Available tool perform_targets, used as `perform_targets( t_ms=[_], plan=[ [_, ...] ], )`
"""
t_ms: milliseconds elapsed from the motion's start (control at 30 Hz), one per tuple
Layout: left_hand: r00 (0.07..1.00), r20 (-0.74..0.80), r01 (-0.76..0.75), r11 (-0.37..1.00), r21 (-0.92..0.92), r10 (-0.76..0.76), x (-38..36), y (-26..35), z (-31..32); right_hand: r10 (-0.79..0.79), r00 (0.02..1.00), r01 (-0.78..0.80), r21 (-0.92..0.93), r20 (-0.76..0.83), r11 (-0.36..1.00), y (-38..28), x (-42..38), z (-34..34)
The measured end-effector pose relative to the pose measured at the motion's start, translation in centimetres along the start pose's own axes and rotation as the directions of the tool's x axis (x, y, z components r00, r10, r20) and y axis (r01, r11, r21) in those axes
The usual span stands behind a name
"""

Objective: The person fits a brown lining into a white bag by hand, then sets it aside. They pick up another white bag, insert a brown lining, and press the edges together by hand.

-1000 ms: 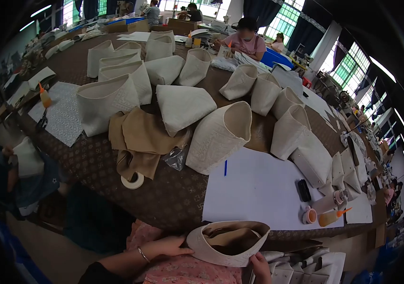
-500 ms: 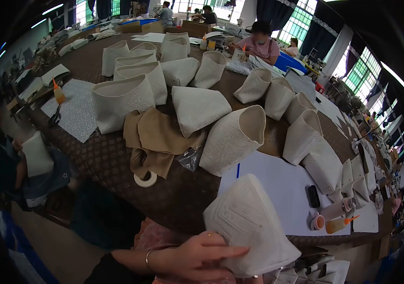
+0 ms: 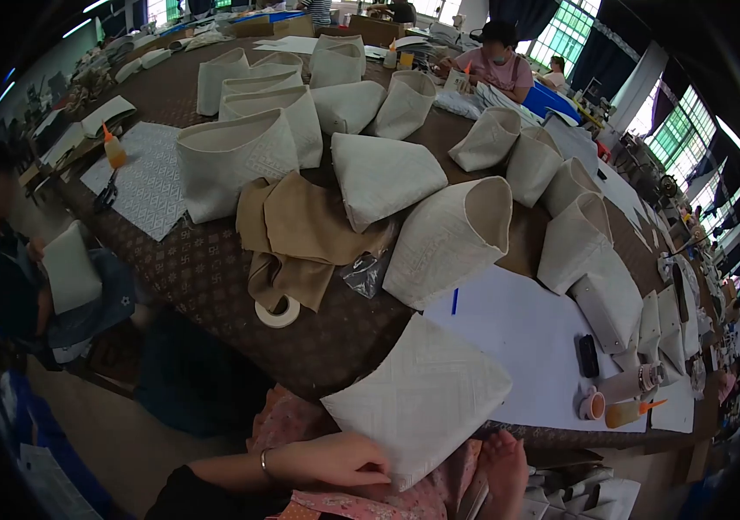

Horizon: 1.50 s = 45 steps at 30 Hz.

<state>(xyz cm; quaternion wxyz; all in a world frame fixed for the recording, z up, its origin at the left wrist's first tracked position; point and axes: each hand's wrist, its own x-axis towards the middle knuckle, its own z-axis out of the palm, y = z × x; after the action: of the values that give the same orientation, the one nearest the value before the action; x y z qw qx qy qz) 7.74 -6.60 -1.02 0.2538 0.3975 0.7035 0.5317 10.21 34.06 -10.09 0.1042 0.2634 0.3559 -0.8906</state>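
A white bag body (image 3: 422, 394) with an embossed zigzag pattern lies tilted over my lap and the table's near edge. My left hand (image 3: 346, 459), with a bracelet at the wrist, is closed at the bag's lower left edge; its fingertips are partly hidden there. Off the bag's lower right side, my right hand (image 3: 505, 468) is held up with its fingers apart and nothing in them. Just beyond the held bag, another white bag body (image 3: 448, 238) stands with its mouth showing. A white paper sheet (image 3: 509, 334) spreads under the bag's right side.
More white bag bodies (image 3: 236, 165) crowd the patterned table (image 3: 214, 303). Brown cloth (image 3: 301, 230) and a tape roll (image 3: 277, 312) lie left of centre. At right are a black object (image 3: 588, 356), a pink cup (image 3: 593, 404) and a glue bottle (image 3: 623, 413). Other people sit around.
The bag body has turned and tipped down to the left, now showing a zigzag face. My left hand has drawn back to its lower edge. My right hand has come out from behind it.
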Motion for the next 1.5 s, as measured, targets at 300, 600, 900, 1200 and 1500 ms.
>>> perform_targets(
  t_ms=[300, 600, 900, 1200, 1500],
  plan=[
    [0.928, -0.041, 0.371, 0.927, 0.045, -0.37, -4.0, -6.2, 3.0, -0.417, 0.883, 0.465, -0.515, 0.215, 0.72, -1.9, 0.4, 13.4],
    [0.87, -0.167, 0.284, 0.748, -0.6, -0.464, -4.0, -1.5, 3.4, -0.335, 0.902, 0.432, -0.562, 0.273, 0.705, -1.2, 0.9, 17.1],
    [0.686, -0.672, 0.016, 0.93, -0.367, -0.277, -6.0, 1.7, -2.0, -0.092, 0.924, 0.276, -0.479, 0.371, 0.833, 5.7, -4.7, 11.2],
    [0.695, -0.615, -0.074, 0.813, -0.577, -0.373, -7.0, -3.2, -0.2, -0.025, 0.919, 0.383, -0.877, 0.393, 0.29, 4.9, -2.0, 9.1],
    [0.671, -0.734, 0.213, 0.976, 0.055, -0.105, -5.6, -1.2, -4.2, -0.364, 0.855, 0.472, -0.846, 0.37, 0.247, 0.7, -0.4, 22.4]
  ],
)
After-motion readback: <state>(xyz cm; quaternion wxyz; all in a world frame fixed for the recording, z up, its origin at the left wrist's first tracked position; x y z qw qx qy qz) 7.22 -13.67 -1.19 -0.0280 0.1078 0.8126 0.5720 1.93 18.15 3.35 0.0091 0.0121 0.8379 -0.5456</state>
